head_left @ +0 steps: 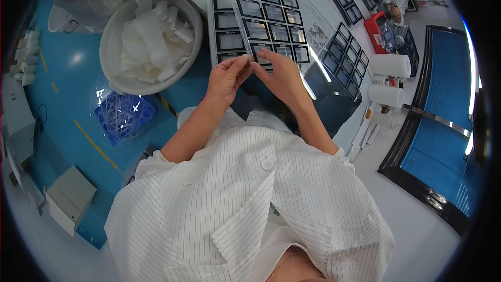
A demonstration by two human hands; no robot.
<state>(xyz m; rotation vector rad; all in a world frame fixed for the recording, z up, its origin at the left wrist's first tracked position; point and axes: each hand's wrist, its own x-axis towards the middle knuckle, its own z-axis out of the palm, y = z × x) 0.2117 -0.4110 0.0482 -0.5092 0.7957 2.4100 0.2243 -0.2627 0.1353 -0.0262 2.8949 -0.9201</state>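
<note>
A narrow clear film strip (241, 23) slants over a sheet of black-framed rectangular windows (269, 11) on the table. At the strip's near end, my left hand (225, 81) is closed, with thumb and forefinger pinched on it. My right hand (282, 75) is just beside it. Its thumb points toward my left fingertips, and its forefinger reaches over the near windows of the sheet, apart from the thumb. Whether the right thumb touches the strip is hard to make out.
Left of the table stands a white tub (107, 47) full of pale strips of film. A blue bin with clear scraps (122, 117) is on the floor. More framed sheets (345, 57), a red box (377, 34) and white rolls (389, 66) are to the right. Another person (397, 8) works at the far right.
</note>
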